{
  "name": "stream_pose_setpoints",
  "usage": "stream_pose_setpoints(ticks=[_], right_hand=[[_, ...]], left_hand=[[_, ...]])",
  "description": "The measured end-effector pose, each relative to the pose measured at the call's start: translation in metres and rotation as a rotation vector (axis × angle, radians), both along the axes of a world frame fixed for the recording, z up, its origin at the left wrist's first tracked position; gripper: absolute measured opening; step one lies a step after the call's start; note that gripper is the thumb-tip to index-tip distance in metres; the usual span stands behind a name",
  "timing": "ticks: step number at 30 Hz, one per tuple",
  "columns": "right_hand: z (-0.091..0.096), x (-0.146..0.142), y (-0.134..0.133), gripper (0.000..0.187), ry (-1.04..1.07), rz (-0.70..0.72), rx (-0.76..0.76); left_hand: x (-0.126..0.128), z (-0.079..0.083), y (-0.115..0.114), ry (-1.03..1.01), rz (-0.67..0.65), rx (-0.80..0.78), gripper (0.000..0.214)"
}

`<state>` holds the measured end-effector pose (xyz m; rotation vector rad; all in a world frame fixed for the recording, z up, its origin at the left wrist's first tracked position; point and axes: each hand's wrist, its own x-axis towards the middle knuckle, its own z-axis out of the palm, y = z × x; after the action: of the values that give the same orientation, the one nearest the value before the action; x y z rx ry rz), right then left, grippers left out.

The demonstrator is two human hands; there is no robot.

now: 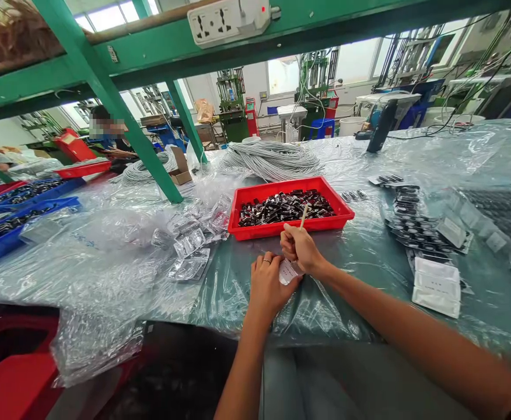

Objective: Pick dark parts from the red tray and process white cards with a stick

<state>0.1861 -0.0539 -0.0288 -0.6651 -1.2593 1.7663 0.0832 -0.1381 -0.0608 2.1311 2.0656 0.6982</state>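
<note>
My left hand (268, 287), with a ring on one finger, holds a small whitish printed plastic tray (287, 272) against the table, fingers along one side and thumb along the near edge. Just above it, my right hand (303, 249) is closed in a fist around a thin pale stick (304, 214) whose upper end sticks out of the fist. Its lower end is hidden by the hand and the tray. Right beyond both hands stands a red bin (277, 233) heaped with small shiny black parts (282, 207).
Clear plastic sheeting (119, 280) covers the table. Loose clear trays (189, 242) lie left of the bin; stacked filled trays (413, 224) and a white printed tray (437, 286) lie right. Behind are coiled grey cables (268, 160). A green frame (119, 111) with a power strip (229, 22) crosses above.
</note>
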Motion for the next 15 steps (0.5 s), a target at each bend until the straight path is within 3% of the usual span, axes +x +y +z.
stream_pose_setpoints(ticks=[2, 4, 9, 15], right_hand=[[0.006, 0.01, -0.004, 0.054, -0.068, 0.18, -0.041], [0.012, 0.018, -0.005, 0.051, -0.067, 0.234, -0.052], [0.014, 0.013, 0.001, 0.054, 0.241, -0.002, -0.031], [-0.004, -0.004, 0.002, 0.059, 0.276, -0.091, -0.037]], left_hand=[[0.0, 0.001, 0.0, 0.009, 0.01, -0.008, 0.04], [0.0, 0.0, 0.001, 0.013, 0.002, -0.012, 0.041], [-0.002, -0.003, -0.001, -0.026, 0.016, 0.061, 0.06], [-0.006, -0.005, -0.014, 0.008, 0.057, 0.101, 0.038]])
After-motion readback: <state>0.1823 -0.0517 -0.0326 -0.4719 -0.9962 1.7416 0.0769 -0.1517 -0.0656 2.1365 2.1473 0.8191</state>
